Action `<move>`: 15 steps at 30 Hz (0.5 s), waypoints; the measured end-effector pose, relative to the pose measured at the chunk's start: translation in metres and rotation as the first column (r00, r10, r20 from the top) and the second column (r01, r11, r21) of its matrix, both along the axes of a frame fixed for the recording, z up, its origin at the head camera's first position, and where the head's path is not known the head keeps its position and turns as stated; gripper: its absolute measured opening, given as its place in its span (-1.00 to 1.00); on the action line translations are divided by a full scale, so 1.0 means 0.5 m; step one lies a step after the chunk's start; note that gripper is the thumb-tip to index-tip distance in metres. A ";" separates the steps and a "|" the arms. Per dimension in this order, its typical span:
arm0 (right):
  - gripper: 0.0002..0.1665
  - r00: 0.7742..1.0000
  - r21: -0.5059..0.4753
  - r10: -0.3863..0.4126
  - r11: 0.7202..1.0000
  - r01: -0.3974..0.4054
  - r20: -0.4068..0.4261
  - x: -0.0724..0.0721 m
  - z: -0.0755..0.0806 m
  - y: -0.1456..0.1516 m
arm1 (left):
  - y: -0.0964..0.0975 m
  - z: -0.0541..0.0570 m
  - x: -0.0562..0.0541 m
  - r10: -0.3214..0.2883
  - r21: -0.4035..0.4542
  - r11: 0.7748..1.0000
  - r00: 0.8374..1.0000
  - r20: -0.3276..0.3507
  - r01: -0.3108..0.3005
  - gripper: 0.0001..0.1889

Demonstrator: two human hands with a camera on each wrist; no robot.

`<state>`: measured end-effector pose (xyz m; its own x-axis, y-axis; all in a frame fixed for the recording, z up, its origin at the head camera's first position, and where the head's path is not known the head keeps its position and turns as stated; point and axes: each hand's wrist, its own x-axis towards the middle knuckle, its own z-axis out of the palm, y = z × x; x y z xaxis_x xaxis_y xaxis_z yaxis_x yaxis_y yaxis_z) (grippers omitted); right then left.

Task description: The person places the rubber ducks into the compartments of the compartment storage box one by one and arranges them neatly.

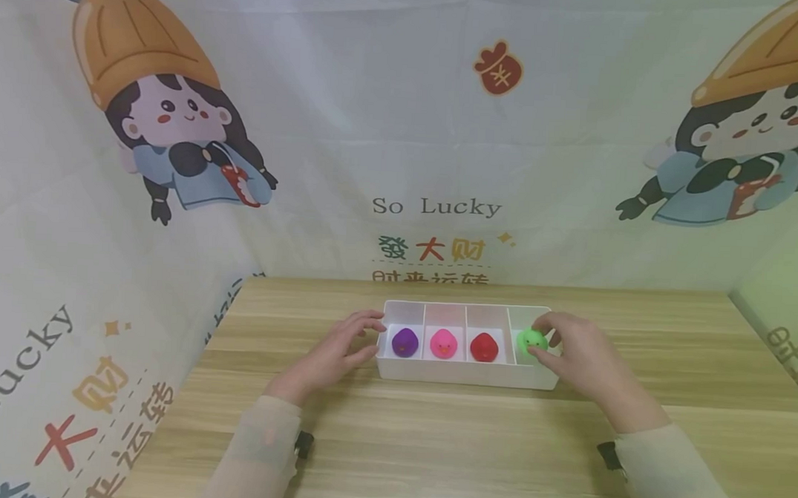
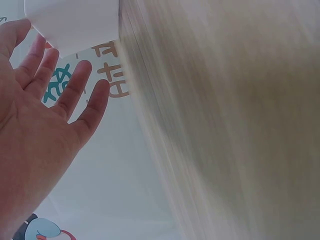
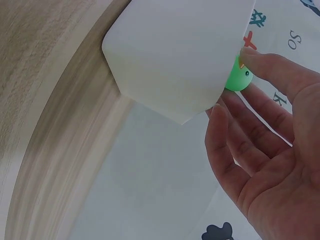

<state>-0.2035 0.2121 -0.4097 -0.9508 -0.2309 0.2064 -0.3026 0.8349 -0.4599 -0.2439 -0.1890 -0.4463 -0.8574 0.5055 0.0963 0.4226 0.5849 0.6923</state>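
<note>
A white divided box (image 1: pixel 467 374) lies lengthwise before me. Purple (image 1: pixel 404 343), pink (image 1: pixel 444 344) and red (image 1: pixel 484 348) rubber ducks sit one to a compartment from the left. In the rightmost compartment is a green rubber duck (image 1: pixel 532 339), pinched between the thumb and finger of my right hand (image 1: pixel 578 353). Its head shows above the box wall in the right wrist view, by the thumb (image 3: pixel 260 62). My left hand (image 1: pixel 334 354) has its fingertips at the box's left end, the fingers (image 2: pixel 75 92) loosely spread in the left wrist view.
The box stands on a wood-grain table (image 1: pixel 430 443), near its back edge. Behind and to the left hangs a printed cloth (image 1: pixel 346 91) with cartoon figures and lettering. Both forearms, in pale sleeves (image 1: pixel 256 451), reach over the table from the front.
</note>
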 end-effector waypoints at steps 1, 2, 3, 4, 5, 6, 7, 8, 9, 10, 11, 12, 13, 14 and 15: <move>-0.64 1.000 0.002 -0.001 1.000 0.001 0.004 -0.001 -0.001 0.000 | 0.000 -0.001 0.000 0.000 0.000 1.000 1.000 -0.001 0.000 -0.62; -0.64 1.000 0.005 -0.002 1.000 0.002 0.007 -0.002 -0.002 0.000 | -0.001 -0.001 0.000 0.001 -0.001 1.000 1.000 -0.003 -0.001 -0.62; -0.64 1.000 0.008 -0.004 1.000 0.004 0.012 -0.002 -0.003 0.000 | -0.001 -0.001 0.000 0.001 -0.002 1.000 1.000 -0.003 -0.001 -0.62; -0.64 1.000 0.009 -0.006 1.000 0.006 0.016 -0.002 -0.004 0.000 | -0.001 -0.001 0.000 0.002 -0.003 1.000 1.000 -0.004 -0.002 -0.62; -0.63 1.000 0.011 -0.009 1.000 0.009 0.019 -0.003 -0.005 0.001 | -0.001 -0.001 0.000 0.002 -0.004 1.000 1.000 -0.004 -0.002 -0.61; -0.63 1.000 0.013 -0.012 1.000 0.011 0.023 -0.004 -0.006 0.001 | -0.001 -0.001 0.000 0.003 -0.005 1.000 1.000 -0.004 -0.003 -0.61; -0.63 1.000 0.013 -0.013 1.000 0.013 0.027 -0.005 -0.006 0.001 | -0.001 0.000 0.001 0.003 -0.005 1.000 1.000 -0.004 -0.003 -0.61; -0.63 1.000 0.013 -0.014 1.000 0.013 0.028 -0.005 -0.007 0.001 | 0.000 0.000 0.001 0.004 -0.007 1.000 1.000 -0.003 -0.004 -0.61; -0.63 0.999 0.013 -0.014 1.000 0.013 0.029 -0.006 -0.007 0.001 | 0.000 0.001 0.001 0.005 -0.008 1.000 1.000 -0.003 -0.005 -0.61; -0.63 1.000 0.014 -0.014 1.000 0.014 0.028 -0.006 -0.007 0.001 | 0.000 0.001 0.001 0.005 -0.008 1.000 1.000 -0.003 -0.005 -0.61; -0.64 1.000 0.015 -0.014 1.000 0.013 0.027 -0.007 -0.008 0.002 | 0.000 0.002 0.001 0.005 -0.008 1.000 1.000 -0.004 -0.005 -0.61; -0.64 1.000 0.016 -0.013 1.000 0.013 0.025 -0.007 -0.008 0.002 | 0.001 0.002 0.001 0.005 -0.009 1.000 1.000 -0.004 -0.005 -0.61; -0.64 1.000 0.018 -0.012 1.000 0.012 0.024 -0.007 -0.008 0.002 | 0.001 0.002 0.002 0.005 -0.010 1.000 1.000 -0.004 -0.005 -0.61; -0.64 1.000 0.021 -0.011 1.000 0.011 0.021 -0.007 -0.008 0.002 | 0.001 0.002 0.002 0.006 -0.011 1.000 1.000 -0.004 -0.006 -0.61; -0.65 1.000 0.025 -0.011 1.000 0.010 0.019 -0.007 -0.008 0.002 | 0.001 0.002 0.002 0.006 -0.010 1.000 1.000 -0.003 -0.006 -0.61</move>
<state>-0.2071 0.2132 -0.4137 -0.9569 -0.2256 0.1826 -0.2851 0.8494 -0.4442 -0.2430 -0.1887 -0.4452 -0.8601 0.5015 0.0937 0.4210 0.5940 0.6855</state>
